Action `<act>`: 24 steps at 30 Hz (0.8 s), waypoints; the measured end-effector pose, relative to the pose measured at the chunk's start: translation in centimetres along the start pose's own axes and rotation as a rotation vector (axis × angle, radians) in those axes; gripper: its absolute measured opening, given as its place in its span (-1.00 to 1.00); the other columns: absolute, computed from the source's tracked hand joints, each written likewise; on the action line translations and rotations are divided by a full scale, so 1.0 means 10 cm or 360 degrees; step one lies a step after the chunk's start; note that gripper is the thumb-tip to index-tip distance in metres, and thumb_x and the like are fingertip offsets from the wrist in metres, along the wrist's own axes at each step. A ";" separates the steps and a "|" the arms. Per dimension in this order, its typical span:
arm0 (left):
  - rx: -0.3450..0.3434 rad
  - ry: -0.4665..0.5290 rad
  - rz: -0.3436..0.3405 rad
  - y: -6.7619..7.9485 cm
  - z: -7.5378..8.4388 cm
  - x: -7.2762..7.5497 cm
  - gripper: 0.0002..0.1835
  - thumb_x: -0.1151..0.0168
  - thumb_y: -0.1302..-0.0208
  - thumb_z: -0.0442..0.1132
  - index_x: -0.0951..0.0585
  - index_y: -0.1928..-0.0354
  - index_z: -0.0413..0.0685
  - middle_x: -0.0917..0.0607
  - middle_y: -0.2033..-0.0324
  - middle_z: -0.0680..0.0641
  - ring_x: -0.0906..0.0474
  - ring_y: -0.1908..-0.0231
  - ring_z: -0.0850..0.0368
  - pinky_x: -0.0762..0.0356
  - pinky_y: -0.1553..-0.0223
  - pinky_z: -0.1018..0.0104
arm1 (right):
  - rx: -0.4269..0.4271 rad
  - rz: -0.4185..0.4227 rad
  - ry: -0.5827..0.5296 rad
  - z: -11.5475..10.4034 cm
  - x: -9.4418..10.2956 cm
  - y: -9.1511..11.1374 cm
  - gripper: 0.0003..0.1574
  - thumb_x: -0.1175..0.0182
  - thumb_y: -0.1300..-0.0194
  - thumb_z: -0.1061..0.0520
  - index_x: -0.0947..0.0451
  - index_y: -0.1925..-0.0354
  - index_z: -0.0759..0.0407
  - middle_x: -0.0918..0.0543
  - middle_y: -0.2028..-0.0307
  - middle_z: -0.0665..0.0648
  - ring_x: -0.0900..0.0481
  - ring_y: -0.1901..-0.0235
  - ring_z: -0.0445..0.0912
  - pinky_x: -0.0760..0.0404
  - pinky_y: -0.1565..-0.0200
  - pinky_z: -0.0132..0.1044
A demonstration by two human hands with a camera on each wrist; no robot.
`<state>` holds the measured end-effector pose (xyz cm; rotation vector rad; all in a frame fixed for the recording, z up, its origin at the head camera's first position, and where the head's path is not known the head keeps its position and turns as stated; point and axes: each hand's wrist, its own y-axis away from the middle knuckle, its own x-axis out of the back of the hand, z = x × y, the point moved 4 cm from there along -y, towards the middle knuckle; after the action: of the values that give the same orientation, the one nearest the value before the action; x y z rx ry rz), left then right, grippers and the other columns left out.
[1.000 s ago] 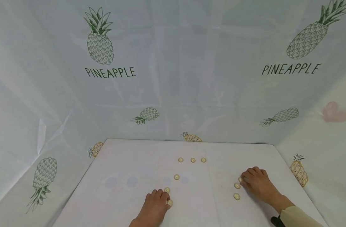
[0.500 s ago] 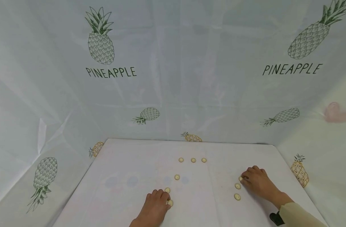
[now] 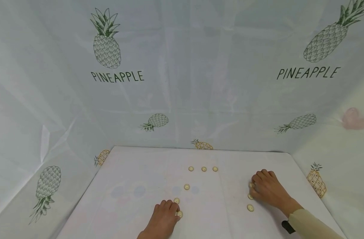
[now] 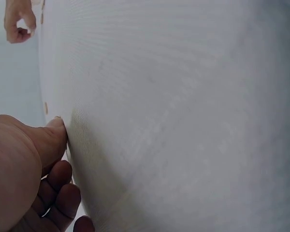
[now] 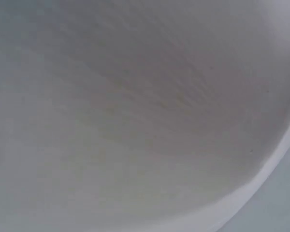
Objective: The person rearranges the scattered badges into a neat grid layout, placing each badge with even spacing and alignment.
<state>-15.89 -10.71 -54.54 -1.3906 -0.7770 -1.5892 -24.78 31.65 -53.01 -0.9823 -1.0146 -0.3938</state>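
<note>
Right hand (image 3: 267,189) sits knuckles-up on the white counter (image 3: 134,205), fingers curled over a button (image 3: 252,185) at its tips, with two more buttons (image 3: 250,207) just below on its left side. Left hand (image 3: 162,219) lies flat, fingers relaxed, fingertips touching a button (image 3: 179,214); another (image 3: 176,200) lies just beyond, one (image 3: 186,187) farther up and three in a row (image 3: 203,169) near the back.

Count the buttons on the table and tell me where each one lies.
9 visible: three in a far row, one below it, two by the left hand, three by the right hand, two of those partly covered. More may be hidden.
</note>
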 end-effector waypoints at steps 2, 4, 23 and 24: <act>0.0003 0.0002 0.0003 0.00 0.00 0.00 -0.73 -0.48 -0.31 0.01 -0.62 0.11 0.12 -0.50 0.30 0.15 -0.32 0.30 0.24 -0.31 0.31 0.26 | 0.0017 -0.0012 0.0011 -0.01 0.00 -0.04 -0.77 -0.35 -0.08 0.01 -0.51 0.36 0.06 -0.50 0.37 -0.01 -0.39 0.26 -0.03 -0.38 0.12 0.01; 0.0004 0.0003 0.0005 0.00 0.00 0.00 -0.73 -0.48 -0.31 0.01 -0.62 0.11 0.12 -0.50 0.30 0.15 -0.32 0.30 0.24 -0.31 0.31 0.26 | 0.0024 -0.0033 0.0011 -0.02 0.00 -0.09 -0.75 -0.37 -0.07 0.01 -0.50 0.36 0.05 -0.49 0.37 -0.03 -0.39 0.26 -0.03 -0.38 0.11 0.01; -0.0003 0.0010 -0.0001 -0.01 -0.04 -0.04 -0.72 -0.47 -0.32 0.02 -0.61 0.09 0.12 -0.51 0.29 0.15 -0.33 0.29 0.25 -0.34 0.30 0.25 | 0.0052 -0.0148 -0.0010 -0.36 -0.19 -0.53 -0.77 -0.39 -0.19 0.01 -0.57 0.29 0.07 -0.55 0.29 0.00 -0.38 0.21 -0.03 -0.38 0.06 -0.02; -0.0002 0.0009 -0.0004 -0.01 -0.04 -0.04 -0.72 -0.47 -0.32 0.02 -0.62 0.09 0.12 -0.51 0.28 0.15 -0.33 0.29 0.24 -0.35 0.29 0.24 | 0.0057 -0.0144 -0.0005 -0.38 -0.20 -0.56 -0.77 -0.40 -0.19 0.01 -0.58 0.29 0.07 -0.56 0.29 -0.01 -0.39 0.21 -0.04 -0.39 0.06 -0.03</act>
<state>-16.15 -10.96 -55.03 -1.3856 -0.7751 -1.5953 -27.57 25.21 -52.57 -0.9075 -1.0679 -0.4478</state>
